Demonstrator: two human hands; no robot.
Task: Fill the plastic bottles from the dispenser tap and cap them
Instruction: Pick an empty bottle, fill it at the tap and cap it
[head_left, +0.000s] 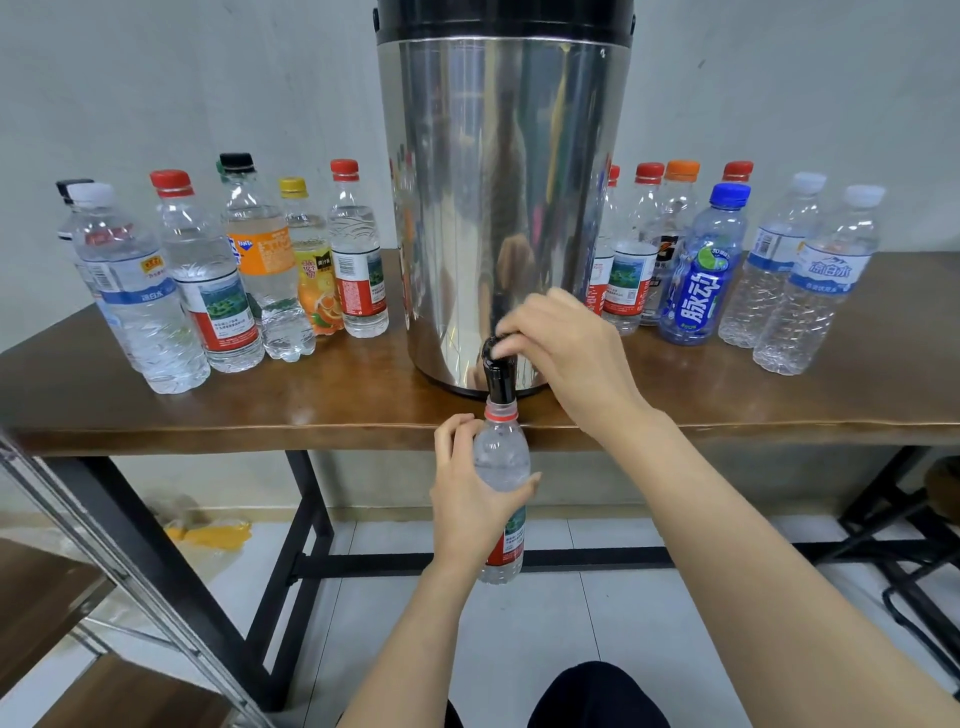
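Observation:
A tall steel dispenser (498, 208) stands on the brown wooden table (363, 400), its black tap (500, 376) hanging over the front edge. My left hand (467, 488) grips an uncapped clear bottle (501, 462) with a red neck ring and a red label, held upright with its mouth right under the tap. My right hand (561, 348) has its fingers curled on the tap's black top. Water shows in the bottle's upper part.
Several capped bottles (228, 280) stand left of the dispenser and several more capped bottles (701, 270) to its right. Below the table are black metal legs (306, 519) and a tiled floor. A wooden shelf with a metal frame (78, 597) is at the lower left.

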